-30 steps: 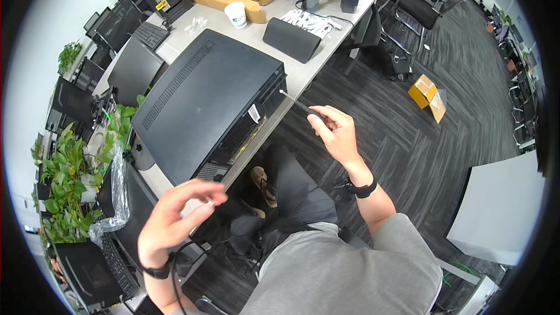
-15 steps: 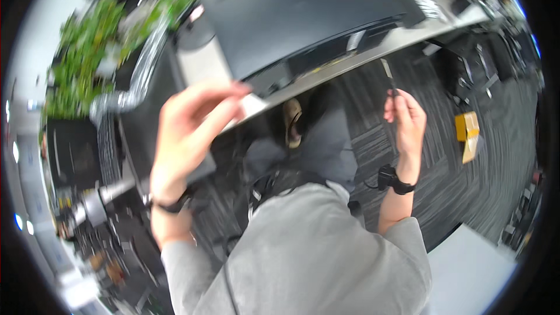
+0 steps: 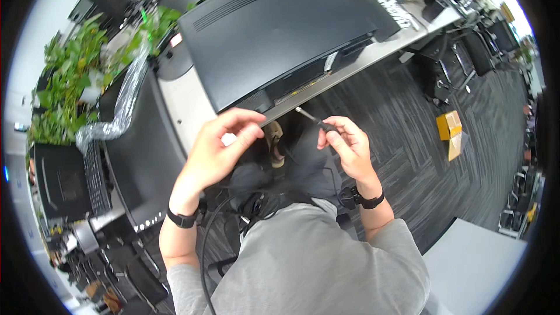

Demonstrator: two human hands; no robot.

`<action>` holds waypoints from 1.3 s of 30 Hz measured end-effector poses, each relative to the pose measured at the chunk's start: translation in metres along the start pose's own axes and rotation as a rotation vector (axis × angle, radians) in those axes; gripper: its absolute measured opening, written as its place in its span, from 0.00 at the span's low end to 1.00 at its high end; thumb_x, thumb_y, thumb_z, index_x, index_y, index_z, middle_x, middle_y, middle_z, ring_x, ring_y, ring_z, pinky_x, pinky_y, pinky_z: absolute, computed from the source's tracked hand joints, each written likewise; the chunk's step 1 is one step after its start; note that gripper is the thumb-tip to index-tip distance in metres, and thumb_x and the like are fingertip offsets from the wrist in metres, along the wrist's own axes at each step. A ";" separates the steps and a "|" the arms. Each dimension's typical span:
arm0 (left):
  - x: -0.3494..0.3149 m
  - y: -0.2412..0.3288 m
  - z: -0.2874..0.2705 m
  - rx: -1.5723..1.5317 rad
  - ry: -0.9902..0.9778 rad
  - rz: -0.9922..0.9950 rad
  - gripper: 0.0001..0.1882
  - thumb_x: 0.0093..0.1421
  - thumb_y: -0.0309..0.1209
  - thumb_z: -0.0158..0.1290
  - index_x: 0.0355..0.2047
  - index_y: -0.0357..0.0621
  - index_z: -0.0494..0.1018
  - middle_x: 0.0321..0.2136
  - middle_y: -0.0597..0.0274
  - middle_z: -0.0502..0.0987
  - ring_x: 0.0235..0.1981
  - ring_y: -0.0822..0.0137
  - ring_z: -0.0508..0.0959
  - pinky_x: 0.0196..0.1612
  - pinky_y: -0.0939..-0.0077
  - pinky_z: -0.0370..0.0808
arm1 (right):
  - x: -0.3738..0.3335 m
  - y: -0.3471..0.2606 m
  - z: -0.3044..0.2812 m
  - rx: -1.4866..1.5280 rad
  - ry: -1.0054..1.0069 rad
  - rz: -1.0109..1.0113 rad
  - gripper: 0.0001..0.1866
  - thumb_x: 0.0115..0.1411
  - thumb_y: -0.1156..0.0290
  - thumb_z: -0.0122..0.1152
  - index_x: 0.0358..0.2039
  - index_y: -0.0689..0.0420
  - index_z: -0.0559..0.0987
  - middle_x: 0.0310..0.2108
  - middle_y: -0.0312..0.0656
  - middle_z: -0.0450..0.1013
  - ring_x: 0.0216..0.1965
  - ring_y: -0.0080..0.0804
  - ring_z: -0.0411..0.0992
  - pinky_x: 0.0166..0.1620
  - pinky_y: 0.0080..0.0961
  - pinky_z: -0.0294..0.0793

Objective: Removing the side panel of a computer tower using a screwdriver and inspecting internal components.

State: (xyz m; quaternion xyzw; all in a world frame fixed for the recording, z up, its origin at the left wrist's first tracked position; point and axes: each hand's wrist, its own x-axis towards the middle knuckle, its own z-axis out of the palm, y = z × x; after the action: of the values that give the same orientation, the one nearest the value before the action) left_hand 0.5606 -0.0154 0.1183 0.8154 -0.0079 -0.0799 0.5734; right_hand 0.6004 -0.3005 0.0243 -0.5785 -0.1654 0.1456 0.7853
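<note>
A screwdriver-like hand tool (image 3: pixel 314 119) with a dark handle and a thin metal shaft is in my right hand (image 3: pixel 351 150). Thumb and fingers close around its handle, and the shaft points up and left with a thicker metal tip. My left hand (image 3: pixel 217 149) is curved, with a small gap between thumb and forefinger; nothing shows in it. Just beyond both hands, a large black casing (image 3: pixel 274 29) with vent slots lies on the desk (image 3: pixel 184 96). My left fingertips are by its near left corner, and the tool's tip is close to the desk's front edge.
A black monitor (image 3: pixel 146 151) stands left, near a keyboard (image 3: pixel 96 178), green plants (image 3: pixel 70 76) and a silvery wrapped tube (image 3: pixel 125 96). A yellow-brown carton (image 3: pixel 449 128) lies on the carpet at right. A white surface (image 3: pixel 475 262) is at lower right; a cable (image 3: pixel 205 262) hangs beside me.
My right hand has swung left with the tool, whose shaft now slants left. My left hand has shifted slightly right and down. The view has shifted too.
</note>
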 end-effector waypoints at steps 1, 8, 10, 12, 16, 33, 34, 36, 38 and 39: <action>0.009 0.004 0.009 0.005 -0.073 0.055 0.13 0.70 0.29 0.57 0.52 0.37 0.78 0.39 0.61 0.83 0.40 0.73 0.82 0.49 0.76 0.77 | 0.000 -0.003 -0.006 -0.007 0.050 -0.044 0.13 0.72 0.74 0.58 0.54 0.65 0.76 0.35 0.41 0.78 0.36 0.25 0.76 0.43 0.24 0.77; 0.098 0.018 0.107 -0.172 -0.254 0.229 0.16 0.71 0.32 0.57 0.55 0.38 0.76 0.41 0.59 0.83 0.41 0.72 0.82 0.48 0.75 0.78 | -0.003 -0.035 -0.046 -0.179 0.410 -0.140 0.14 0.72 0.72 0.59 0.54 0.66 0.78 0.31 0.39 0.78 0.30 0.22 0.75 0.36 0.20 0.75; 0.119 0.020 0.131 -0.296 -0.252 0.241 0.18 0.73 0.36 0.55 0.56 0.37 0.75 0.43 0.59 0.83 0.41 0.72 0.81 0.48 0.75 0.77 | 0.002 -0.042 -0.055 -0.228 0.516 -0.191 0.13 0.70 0.73 0.61 0.52 0.67 0.79 0.30 0.38 0.78 0.28 0.19 0.74 0.33 0.16 0.73; 0.138 0.022 0.154 -0.414 -0.224 0.227 0.19 0.74 0.39 0.53 0.56 0.37 0.75 0.43 0.60 0.82 0.41 0.72 0.80 0.46 0.76 0.76 | 0.010 -0.047 -0.063 -0.294 0.593 -0.210 0.13 0.70 0.74 0.61 0.51 0.67 0.80 0.29 0.38 0.78 0.27 0.18 0.74 0.31 0.15 0.72; 0.169 0.026 0.189 -0.624 -0.113 0.202 0.21 0.75 0.44 0.50 0.53 0.37 0.78 0.39 0.65 0.81 0.38 0.76 0.78 0.42 0.79 0.74 | 0.031 -0.050 -0.074 -0.394 0.630 -0.214 0.11 0.69 0.72 0.63 0.47 0.67 0.82 0.25 0.35 0.77 0.23 0.15 0.72 0.27 0.15 0.70; 0.198 0.022 0.207 -0.864 0.004 0.046 0.14 0.73 0.38 0.54 0.47 0.39 0.81 0.33 0.71 0.79 0.34 0.80 0.75 0.40 0.82 0.72 | 0.057 -0.054 -0.090 -0.357 0.562 -0.124 0.15 0.72 0.64 0.62 0.44 0.64 0.84 0.20 0.29 0.71 0.18 0.12 0.63 0.22 0.14 0.59; 0.199 0.022 0.207 -0.873 0.005 0.039 0.15 0.73 0.37 0.55 0.47 0.39 0.81 0.33 0.71 0.79 0.34 0.80 0.75 0.40 0.81 0.72 | 0.058 -0.056 -0.091 -0.272 0.529 -0.105 0.15 0.72 0.64 0.62 0.44 0.64 0.84 0.20 0.29 0.71 0.18 0.12 0.63 0.22 0.14 0.59; 0.199 0.023 0.208 -0.888 0.005 0.062 0.14 0.73 0.38 0.55 0.47 0.39 0.81 0.33 0.71 0.79 0.34 0.79 0.75 0.40 0.81 0.71 | 0.057 -0.061 -0.095 -0.100 0.465 -0.048 0.15 0.72 0.63 0.62 0.43 0.64 0.84 0.20 0.29 0.70 0.18 0.12 0.62 0.22 0.13 0.58; 0.199 0.024 0.209 -0.906 0.006 0.061 0.14 0.72 0.38 0.55 0.46 0.39 0.81 0.33 0.70 0.79 0.34 0.79 0.76 0.40 0.81 0.71 | 0.059 -0.065 -0.098 0.002 0.451 -0.033 0.15 0.71 0.64 0.62 0.41 0.66 0.84 0.20 0.28 0.70 0.19 0.11 0.62 0.22 0.13 0.57; 0.199 0.025 0.210 -0.920 0.009 0.051 0.14 0.72 0.38 0.56 0.45 0.39 0.81 0.33 0.70 0.79 0.35 0.79 0.76 0.41 0.81 0.71 | 0.060 -0.066 -0.098 0.050 0.439 -0.032 0.15 0.71 0.65 0.62 0.40 0.66 0.84 0.19 0.28 0.69 0.19 0.11 0.61 0.22 0.13 0.56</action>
State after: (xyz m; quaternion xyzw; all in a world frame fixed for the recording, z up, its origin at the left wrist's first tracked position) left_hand 0.7299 -0.2407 0.0486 0.4761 0.0111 -0.0574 0.8775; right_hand 0.6992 -0.3782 0.0658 -0.5741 0.0041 0.0078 0.8188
